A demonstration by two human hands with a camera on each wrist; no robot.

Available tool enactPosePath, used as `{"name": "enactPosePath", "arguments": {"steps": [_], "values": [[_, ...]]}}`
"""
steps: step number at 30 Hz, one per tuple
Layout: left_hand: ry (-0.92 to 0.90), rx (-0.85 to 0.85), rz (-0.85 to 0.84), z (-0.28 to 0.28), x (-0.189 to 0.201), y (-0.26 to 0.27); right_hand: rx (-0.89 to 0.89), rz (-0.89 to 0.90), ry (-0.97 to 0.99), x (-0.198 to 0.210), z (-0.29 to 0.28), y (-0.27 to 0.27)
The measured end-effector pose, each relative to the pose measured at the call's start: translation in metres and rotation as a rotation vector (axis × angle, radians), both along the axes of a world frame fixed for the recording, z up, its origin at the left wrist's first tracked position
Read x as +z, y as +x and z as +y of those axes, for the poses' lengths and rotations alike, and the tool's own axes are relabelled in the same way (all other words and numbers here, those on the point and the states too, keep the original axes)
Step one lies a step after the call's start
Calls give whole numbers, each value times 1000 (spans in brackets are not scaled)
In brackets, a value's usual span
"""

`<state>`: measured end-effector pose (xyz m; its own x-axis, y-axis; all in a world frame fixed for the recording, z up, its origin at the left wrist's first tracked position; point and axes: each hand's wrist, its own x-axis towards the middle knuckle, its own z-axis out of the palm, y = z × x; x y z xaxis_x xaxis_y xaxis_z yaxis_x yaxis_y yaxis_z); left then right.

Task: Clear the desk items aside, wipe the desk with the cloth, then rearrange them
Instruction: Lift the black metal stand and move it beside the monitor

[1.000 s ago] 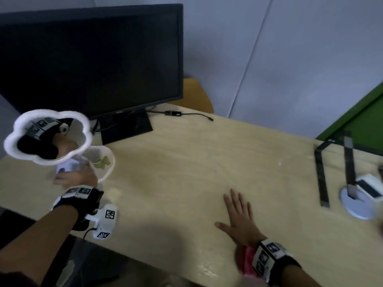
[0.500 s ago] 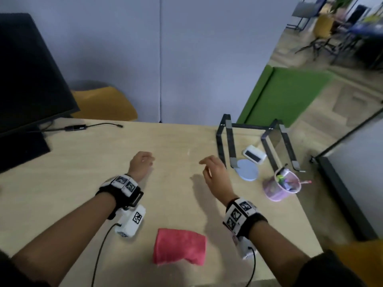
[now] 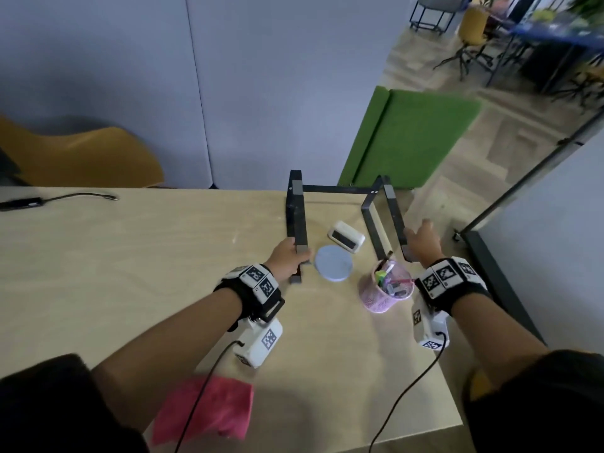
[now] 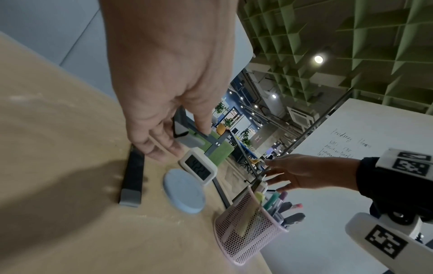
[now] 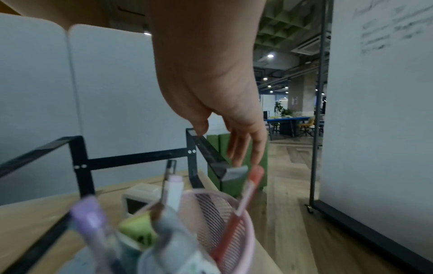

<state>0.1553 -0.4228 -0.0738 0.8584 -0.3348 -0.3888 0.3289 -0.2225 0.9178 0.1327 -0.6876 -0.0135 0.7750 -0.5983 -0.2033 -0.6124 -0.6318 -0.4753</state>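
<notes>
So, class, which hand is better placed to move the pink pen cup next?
Probably the right hand: it is open just beyond the pen cup, while the left hand sits across the blue disc.
</notes>
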Motion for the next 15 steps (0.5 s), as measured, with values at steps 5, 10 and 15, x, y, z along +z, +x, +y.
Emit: {"name": "enactPosePath", "arguments": {"steps": [5,10,15], "values": [[-85,57,-21,-3,-2,-1,14,44,60,-30,-21,3],[-110,84,-26,-6,-2,4,-12,18,100,-40,-25,4],[-163,95,-58,-2,1,8,-42,-75,72,-32,-19,4]]}}
